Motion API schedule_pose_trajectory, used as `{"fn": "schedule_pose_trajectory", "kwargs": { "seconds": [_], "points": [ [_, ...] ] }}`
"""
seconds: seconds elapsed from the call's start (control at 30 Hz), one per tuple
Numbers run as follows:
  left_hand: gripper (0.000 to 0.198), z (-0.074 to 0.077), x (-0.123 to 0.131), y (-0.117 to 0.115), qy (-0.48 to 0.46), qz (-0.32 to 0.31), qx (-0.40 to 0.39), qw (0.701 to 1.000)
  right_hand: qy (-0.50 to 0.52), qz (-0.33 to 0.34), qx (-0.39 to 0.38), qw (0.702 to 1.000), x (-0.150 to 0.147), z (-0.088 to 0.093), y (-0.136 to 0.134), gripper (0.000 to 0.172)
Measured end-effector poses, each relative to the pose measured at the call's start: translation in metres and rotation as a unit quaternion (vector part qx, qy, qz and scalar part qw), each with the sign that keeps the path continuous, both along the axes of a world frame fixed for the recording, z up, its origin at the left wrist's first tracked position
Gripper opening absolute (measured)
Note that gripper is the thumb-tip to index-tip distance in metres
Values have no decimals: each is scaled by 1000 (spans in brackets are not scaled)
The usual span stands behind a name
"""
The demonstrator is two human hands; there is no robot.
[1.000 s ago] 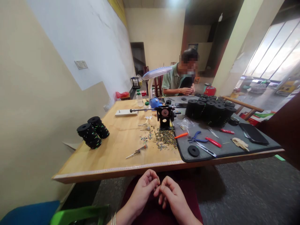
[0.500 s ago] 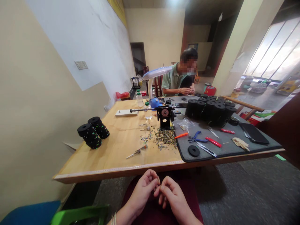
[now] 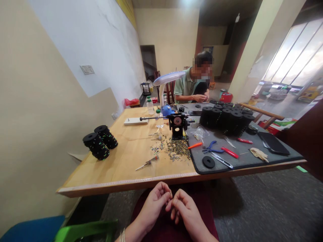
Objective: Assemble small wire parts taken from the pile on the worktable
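My left hand (image 3: 158, 200) and my right hand (image 3: 183, 209) meet fingertip to fingertip over my lap, just below the table's near edge. Both have thumb and index finger pinched. Whatever lies between the fingertips is too small to make out. On the wooden table (image 3: 113, 161) beyond them lies a spread of small striped cylindrical pieces (image 3: 178, 149), with tinier coloured bits (image 3: 157, 147) beside it. Two thin-tipped tools (image 3: 147, 163) lie nearer to me. Behind the pile stands a black hand-crank winder (image 3: 177, 122) with a long shaft pointing left.
Black foam spools (image 3: 97, 143) stand at the left; several more (image 3: 224, 119) crowd the grey mat (image 3: 242, 161). On the mat lie blue-handled pliers (image 3: 212, 148), a red-handled tool (image 3: 229, 152) and a glove (image 3: 259, 154). A desk lamp (image 3: 166, 79) rises behind the winder. A co-worker (image 3: 185, 87) sits opposite.
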State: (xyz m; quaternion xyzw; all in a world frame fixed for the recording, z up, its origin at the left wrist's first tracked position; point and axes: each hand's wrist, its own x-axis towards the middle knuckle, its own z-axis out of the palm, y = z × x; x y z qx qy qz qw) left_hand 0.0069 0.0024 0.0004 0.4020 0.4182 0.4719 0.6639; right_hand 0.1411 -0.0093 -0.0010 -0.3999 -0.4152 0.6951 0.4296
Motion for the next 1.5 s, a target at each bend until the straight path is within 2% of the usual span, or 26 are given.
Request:
{"fn": "schedule_pose_trajectory", "kwargs": {
  "seconds": [0.27, 0.43, 0.6, 0.77, 0.97, 1.07, 1.23, 1.4, 1.5],
  "points": [
    [19, 0, -1, -2, 70, 22, 68, 995, -5, -3, -4, 1000, -1, -5, 1, 37],
    [11, 4, -3, -5, 163, 39, 139, 976, -57, -8, 16, 998, 0, -11, 3, 43],
    [8, 3, -7, -7, 215, 30, 160, 963, -97, -8, 33, 995, 2, -11, 5, 45],
    [12, 4, -7, -5, 179, 19, 138, 974, -85, 2, 45, 995, 4, -10, 7, 42],
    [22, 1, -7, -1, 89, -12, 61, 994, -71, 7, 38, 997, 6, -8, 8, 43],
    [20, -1, -8, 1, 97, -16, 44, 994, -80, 6, 41, 996, 6, -9, 7, 43],
    [20, 2, -9, 2, 141, 14, 75, 987, -109, 6, 62, 992, 4, -13, 7, 39],
    [22, 7, -7, 1, 89, 10, 70, 994, -158, 4, 127, 979, 7, -8, 8, 29],
    [25, 10, -4, 2, 29, 7, 33, 999, -226, 2, 212, 951, 12, -1, 7, 21]
  ]
}}
